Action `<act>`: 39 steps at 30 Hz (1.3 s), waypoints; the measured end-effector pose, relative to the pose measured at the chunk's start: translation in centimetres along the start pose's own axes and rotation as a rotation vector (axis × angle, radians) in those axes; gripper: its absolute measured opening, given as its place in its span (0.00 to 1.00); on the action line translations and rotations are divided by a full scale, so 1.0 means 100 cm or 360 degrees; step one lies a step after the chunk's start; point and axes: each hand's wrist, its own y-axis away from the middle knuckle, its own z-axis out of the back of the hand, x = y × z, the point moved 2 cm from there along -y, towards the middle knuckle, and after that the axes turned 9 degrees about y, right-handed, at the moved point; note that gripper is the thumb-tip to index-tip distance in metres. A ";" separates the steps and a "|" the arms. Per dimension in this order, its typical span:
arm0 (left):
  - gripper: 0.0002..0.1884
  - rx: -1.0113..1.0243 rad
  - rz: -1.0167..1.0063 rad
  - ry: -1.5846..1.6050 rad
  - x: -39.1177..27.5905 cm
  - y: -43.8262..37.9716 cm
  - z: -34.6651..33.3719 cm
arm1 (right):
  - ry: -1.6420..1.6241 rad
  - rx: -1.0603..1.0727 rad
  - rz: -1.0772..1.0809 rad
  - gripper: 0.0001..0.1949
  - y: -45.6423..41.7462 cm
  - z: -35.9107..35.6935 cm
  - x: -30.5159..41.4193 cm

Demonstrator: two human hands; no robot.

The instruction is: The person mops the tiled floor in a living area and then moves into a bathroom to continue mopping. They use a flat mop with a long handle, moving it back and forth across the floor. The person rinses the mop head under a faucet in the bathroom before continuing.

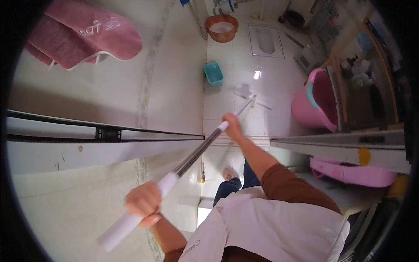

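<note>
Both my hands grip the long handle of a flat mop, which slants from lower left to upper middle. My left hand is wrapped around the white grip near the handle's top end. Lower down the pole, my right hand closes on the white collar below the bare metal section. Beyond it, the white mop head rests on the white tiled floor, somewhat blurred. A teal plastic basin stands on the floor beside the left wall, close to the mop head.
A door frame with a raised sill crosses ahead of my feet. Past it are a pink bucket at right, a squat toilet, and an orange-brown basin holding whitish contents. A pink towel hangs upper left; a pink tub is at right.
</note>
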 end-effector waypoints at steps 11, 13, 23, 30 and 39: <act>0.15 0.0017 -0.0161 -0.0131 -0.042 -0.044 -0.022 | 0.0073 0.0321 0.0220 0.11 -0.030 0.056 0.038; 0.16 0.0067 -0.0178 0.0011 -0.063 -0.056 -0.034 | 0.0020 0.0287 0.0236 0.11 -0.012 0.065 0.070; 0.14 -0.0275 -0.0118 -0.0088 -0.079 -0.029 -0.032 | -0.0092 0.0599 0.0117 0.09 0.077 0.075 0.072; 0.10 -0.0395 -0.0105 -0.0128 -0.022 -0.062 -0.051 | -0.0030 0.0593 -0.0090 0.09 0.073 0.104 0.036; 0.10 -0.0828 -0.0174 -0.0227 0.040 -0.157 -0.030 | -0.0021 0.0651 0.0031 0.10 -0.015 0.107 0.000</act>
